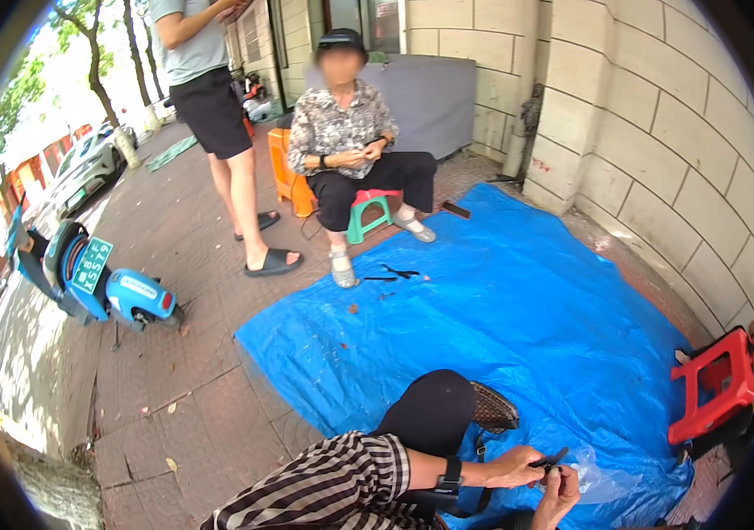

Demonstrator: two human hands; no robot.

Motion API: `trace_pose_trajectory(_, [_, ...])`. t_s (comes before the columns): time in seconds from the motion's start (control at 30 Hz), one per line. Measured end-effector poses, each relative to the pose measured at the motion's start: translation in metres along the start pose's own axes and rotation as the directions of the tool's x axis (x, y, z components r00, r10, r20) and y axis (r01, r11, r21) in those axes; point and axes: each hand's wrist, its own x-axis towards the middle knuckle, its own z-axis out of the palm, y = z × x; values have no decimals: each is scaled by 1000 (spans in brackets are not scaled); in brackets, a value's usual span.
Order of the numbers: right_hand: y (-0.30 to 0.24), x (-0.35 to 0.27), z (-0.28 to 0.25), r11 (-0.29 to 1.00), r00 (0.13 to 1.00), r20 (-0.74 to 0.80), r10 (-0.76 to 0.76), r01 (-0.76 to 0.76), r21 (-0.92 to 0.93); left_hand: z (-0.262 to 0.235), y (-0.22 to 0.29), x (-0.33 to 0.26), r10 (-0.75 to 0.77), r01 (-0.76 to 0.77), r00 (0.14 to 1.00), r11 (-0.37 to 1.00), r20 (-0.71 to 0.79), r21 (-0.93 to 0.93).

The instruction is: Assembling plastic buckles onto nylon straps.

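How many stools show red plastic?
2: a red-topped, green-legged plastic stool under the seated person in patterned shirt; a red plastic stool at the blue plastic tarp's right edge. Others may be hidden.

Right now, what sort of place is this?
Most likely a street-side sidewalk, outdoors: a blue scooter and a car stand on the left of the view, and a pale block wall rises on the right.

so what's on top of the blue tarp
On the blue tarp: dark strips, a dark rectangular item at the far edge, clear plastic by the right hand, a brown patterned shoe. The bent leg hides whatever's beneath it.
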Motion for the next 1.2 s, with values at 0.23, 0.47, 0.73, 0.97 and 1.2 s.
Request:
trace_pose_trajectory(0.23, [7,4,3,988,995,-1,-99,98,-116,4,-23,10,265,-227,952,947,-153,228])
trace_pose_trajectory(0.47, [4,7,1,963,989,-50,-141,125,-238,6,-19,16,100,-103,992,994,-73,-30])
trace_pose_trajectory(0.73, [-5,7,3,873,949,19,-313,296,-387,9,-33,29,249,-263,950,964,-186,-51])
trace_pose_trajectory(0.97, [-15,6,5,823,909,55,-412,397,-406,8,-15,18,175,-185,974,981,-143,-55])
trace_pose_trajectory(1.2, [-11,7,4,839,907,60,-416,408,-361,8,-19,22,170,-178,980,982,-107,-70])
